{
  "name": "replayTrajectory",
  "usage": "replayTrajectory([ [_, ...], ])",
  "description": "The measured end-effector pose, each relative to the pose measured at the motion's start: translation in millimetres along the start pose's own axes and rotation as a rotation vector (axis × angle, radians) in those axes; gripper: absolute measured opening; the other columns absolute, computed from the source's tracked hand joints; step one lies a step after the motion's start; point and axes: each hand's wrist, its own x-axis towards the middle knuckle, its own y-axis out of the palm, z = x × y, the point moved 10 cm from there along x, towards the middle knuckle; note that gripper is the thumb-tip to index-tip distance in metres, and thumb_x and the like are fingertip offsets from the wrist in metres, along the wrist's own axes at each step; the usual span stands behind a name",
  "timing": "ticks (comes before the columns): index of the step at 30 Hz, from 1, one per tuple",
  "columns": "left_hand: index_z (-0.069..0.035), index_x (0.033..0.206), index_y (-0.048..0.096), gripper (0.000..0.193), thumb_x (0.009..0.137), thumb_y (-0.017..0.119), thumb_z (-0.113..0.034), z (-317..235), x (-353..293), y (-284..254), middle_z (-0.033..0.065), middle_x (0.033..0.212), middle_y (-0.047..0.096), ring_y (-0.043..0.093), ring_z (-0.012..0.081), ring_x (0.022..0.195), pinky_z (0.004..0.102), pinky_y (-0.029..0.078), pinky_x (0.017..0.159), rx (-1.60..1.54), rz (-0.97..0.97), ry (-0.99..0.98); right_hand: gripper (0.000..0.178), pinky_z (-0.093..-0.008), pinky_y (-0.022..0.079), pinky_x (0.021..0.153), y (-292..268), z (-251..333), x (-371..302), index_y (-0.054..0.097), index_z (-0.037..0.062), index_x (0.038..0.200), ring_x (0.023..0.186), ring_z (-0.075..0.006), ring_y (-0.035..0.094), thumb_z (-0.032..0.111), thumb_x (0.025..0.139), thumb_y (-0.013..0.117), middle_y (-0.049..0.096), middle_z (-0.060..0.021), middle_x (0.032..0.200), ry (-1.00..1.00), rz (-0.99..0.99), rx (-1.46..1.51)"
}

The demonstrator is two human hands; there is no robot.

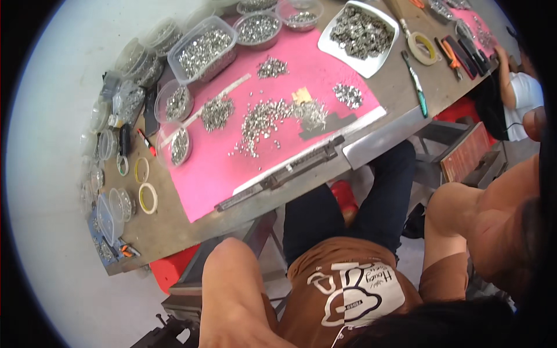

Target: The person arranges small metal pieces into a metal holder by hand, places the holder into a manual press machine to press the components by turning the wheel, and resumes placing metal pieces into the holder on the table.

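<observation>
Both my arms are bent back toward me, so neither hand shows. My left arm comes in at the lower edge, elbow toward the table; my right arm is folded at the right edge. In front of me lies a pink sheet (212, 180) on the table. Small shiny metal pieces (264, 124) are spread in a loose pile in its middle. Beside them sit a heap of thin silvery pieces (313, 115), a small yellowish piece (301, 95) and separate heaps (217, 113). A metal bar (281, 174) runs along the sheet's near edge.
Plastic tubs (203, 49) of metal pieces line the far and left sides. A white dish (371, 68) holds darker pieces. A toothbrush (415, 84), tape rolls (148, 198) and orange-handled pliers (450, 55) lie around. Another person (525, 98) sits at the right.
</observation>
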Motion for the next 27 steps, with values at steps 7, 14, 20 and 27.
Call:
replayTrajectory([
  [7,-0.008,0.1,0.066,0.007,0.094,0.062,-0.011,5.4,6.6,-17.0,0.01,0.101,0.061,0.061,0.021,0.083,0.0376,0.052,0.069,0.027,-0.024,0.031,0.061,-0.0365,0.054,0.075,-1.6,-4.1,-2.2,0.049,-0.009,0.137,0.093,-0.0309,0.063,0.033,0.096,0.065,0.059,-0.0268,0.125,0.036,0.004,-0.043],
  [14,-0.008,0.099,0.065,0.007,0.094,0.061,-0.01,5.0,4.1,-22.1,0.0095,0.101,0.06,0.06,0.0208,0.084,0.0367,0.051,0.07,0.072,-0.034,0.075,0.06,-0.0363,0.054,0.075,2.9,-7.8,1.0,0.049,-0.009,0.137,0.093,-0.0307,0.063,0.033,0.097,0.065,0.059,-0.0266,0.125,0.052,0.005,-0.07],
  [20,-0.008,0.099,0.064,0.007,0.094,0.06,-0.01,2.5,0.1,-17.3,0.0091,0.1,0.06,0.059,0.0206,0.086,0.036,0.049,0.071,0.133,-0.044,0.115,0.059,-0.0362,0.054,0.075,11.7,-7.8,1.5,0.049,-0.0091,0.136,0.093,-0.0306,0.063,0.032,0.097,0.065,0.059,-0.0264,0.124,0.063,-0.004,-0.073],
  [27,-0.008,0.099,0.063,0.007,0.094,0.058,-0.009,-4.6,-9.0,-17.9,0.0086,0.1,0.059,0.058,0.0203,0.087,0.0351,0.048,0.071,0.169,-0.068,0.155,0.058,-0.036,0.054,0.075,5.6,-10.2,-3.4,0.05,-0.0091,0.136,0.093,-0.0304,0.063,0.032,0.097,0.065,0.06,-0.0262,0.123,0.095,0.004,-0.105],
])
